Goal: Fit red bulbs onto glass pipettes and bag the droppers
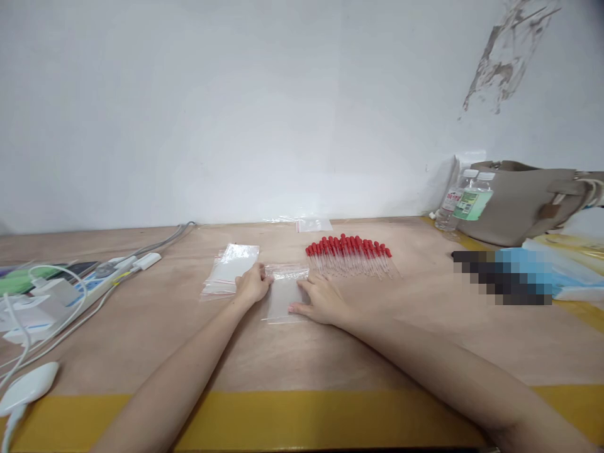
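The right hand (325, 300) lay spread on the right side of the clear bag (282, 299); the left hand (253, 284) curled at its left edge, though whether it pinched I couldn't tell.

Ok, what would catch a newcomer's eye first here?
First, the bright red heads on thin clear stems, fanned out on the table beyond the right hand. Next, the clear flat bag in front, with the left hand at its left edge. Then the peeling patch high on the wall's right.
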Motion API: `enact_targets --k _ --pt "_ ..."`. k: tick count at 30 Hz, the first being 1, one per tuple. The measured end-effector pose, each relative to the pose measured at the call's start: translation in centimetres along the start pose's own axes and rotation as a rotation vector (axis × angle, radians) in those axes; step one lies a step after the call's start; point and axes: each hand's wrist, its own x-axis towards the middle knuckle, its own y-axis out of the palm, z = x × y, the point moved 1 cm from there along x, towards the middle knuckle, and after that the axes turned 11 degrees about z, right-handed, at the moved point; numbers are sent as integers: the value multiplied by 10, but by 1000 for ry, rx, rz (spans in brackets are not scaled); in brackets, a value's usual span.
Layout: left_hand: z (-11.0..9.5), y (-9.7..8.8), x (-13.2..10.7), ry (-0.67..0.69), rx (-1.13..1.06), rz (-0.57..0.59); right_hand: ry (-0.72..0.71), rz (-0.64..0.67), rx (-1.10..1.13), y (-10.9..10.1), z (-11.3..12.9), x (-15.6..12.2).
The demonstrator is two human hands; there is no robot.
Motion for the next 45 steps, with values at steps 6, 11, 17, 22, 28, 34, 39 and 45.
enact_targets --k 6,11,17,22,28,34,39,45 --pt "3 -15 1 27 16 -133 -106 70 -15 -17 -20 -23" --pt "27 -34 9 -26 116 -218 -279 220 6 -39 -50 -44" --pt "-1 -29 -11 129 248 -427 -276 289 46 -58 -85 -62" --pt "-49 -5 -51 532 -62 -2 -147 109 264 -56 -75 -73" --pt "-60 6 -74 877 -191 364 -210 284 281 -36 -60 -85" --pt "-55 12 -69 1038 -177 256 -126 311 186 -28 -62 -87" --pt "-54 15 -69 1065 -135 265 -92 294 183 -29 -61 -87" --pt "-63 15 -74 1093 -186 366 -97 242 196 -26 -62 -86"
